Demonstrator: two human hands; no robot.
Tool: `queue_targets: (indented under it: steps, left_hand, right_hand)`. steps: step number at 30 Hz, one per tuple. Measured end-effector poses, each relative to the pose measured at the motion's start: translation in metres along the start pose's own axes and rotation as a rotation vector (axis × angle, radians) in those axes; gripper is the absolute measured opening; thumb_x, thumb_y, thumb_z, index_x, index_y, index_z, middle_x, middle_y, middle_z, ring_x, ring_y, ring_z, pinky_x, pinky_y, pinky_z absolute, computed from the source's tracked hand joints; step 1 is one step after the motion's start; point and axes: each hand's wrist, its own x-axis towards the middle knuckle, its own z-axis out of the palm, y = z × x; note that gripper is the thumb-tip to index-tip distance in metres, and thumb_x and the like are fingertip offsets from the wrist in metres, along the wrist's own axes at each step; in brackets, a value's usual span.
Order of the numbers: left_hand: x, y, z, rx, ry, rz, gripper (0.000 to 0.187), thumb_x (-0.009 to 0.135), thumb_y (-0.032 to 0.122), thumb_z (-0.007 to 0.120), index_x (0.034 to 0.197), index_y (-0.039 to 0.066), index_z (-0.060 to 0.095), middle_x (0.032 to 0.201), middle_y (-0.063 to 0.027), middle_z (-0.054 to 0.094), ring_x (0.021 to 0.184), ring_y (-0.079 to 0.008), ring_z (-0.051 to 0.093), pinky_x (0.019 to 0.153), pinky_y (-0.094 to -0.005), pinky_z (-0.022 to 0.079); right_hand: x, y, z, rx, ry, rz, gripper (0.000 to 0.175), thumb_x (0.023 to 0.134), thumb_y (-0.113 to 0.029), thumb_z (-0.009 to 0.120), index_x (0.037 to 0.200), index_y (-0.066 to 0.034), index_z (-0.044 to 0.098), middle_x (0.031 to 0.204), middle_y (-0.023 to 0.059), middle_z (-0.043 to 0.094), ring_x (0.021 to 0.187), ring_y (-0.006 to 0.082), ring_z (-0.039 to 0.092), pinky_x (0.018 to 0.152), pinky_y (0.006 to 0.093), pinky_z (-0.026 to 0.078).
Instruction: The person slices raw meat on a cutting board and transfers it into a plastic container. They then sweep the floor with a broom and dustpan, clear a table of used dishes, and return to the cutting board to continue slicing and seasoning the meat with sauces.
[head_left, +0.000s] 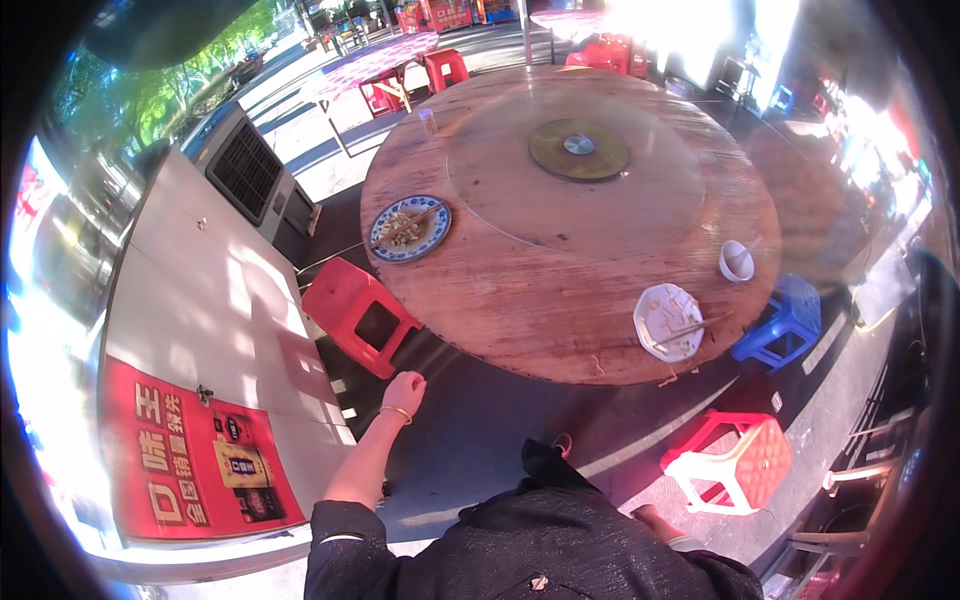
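Observation:
My left hand (405, 394) hangs with curled fingers and nothing visible in it, just below a red plastic stool (349, 315); a bracelet circles the wrist. Low at my side, my right hand (651, 517) is partly hidden by my dark clothing, so its fingers are unclear. Before me stands a round wooden table (480, 315). On its left lies a blue-rimmed plate (442, 226) with food scraps and chopsticks (424, 219). Near the right edge are a white plate (651, 319) with leftovers and chopsticks (686, 330), and a white bowl (731, 266) with a utensil.
A glass turntable (495, 187) covers the table's middle. A small container (427, 120) stands at the far left. A blue stool (787, 322) and a red stool (761, 461) are at right. A white panel (202, 277) and an air cooler (251, 169) line the left.

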Motion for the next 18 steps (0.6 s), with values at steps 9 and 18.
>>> queue_targets:
  steps: [9, 18]
  left_hand:
    - [0.189, -0.04, -0.019, 0.016, 0.153, 0.097, 0.014, 0.075, 0.013, 0.056, 0.084, 0.003, 0.059, 0.083, -0.0144, 0.058, 0.078, -0.0301, 0.056, 0.071, -0.0375, 0.046]
    - [0.392, -0.128, -0.014, 0.315, 0.133, 0.132, 0.018, 0.076, 0.012, 0.051, 0.093, 0.006, 0.056, 0.095, -0.0111, 0.053, 0.092, -0.0302, 0.05, 0.078, -0.0378, 0.045]
  right_hand:
    - [0.048, -0.148, -0.046, 0.556, 0.09, -0.057, 0.006, 0.076, -0.008, 0.049, 0.076, -0.0036, 0.054, 0.059, 0.0071, 0.053, 0.048, 0.0161, 0.052, 0.041, 0.0272, 0.04]
    - [0.022, -0.234, 0.059, 0.929, 0.238, 0.085, 0.009, 0.076, -0.008, 0.049, 0.069, -0.0048, 0.055, 0.059, 0.0066, 0.053, 0.047, 0.0158, 0.054, 0.038, 0.0256, 0.041]
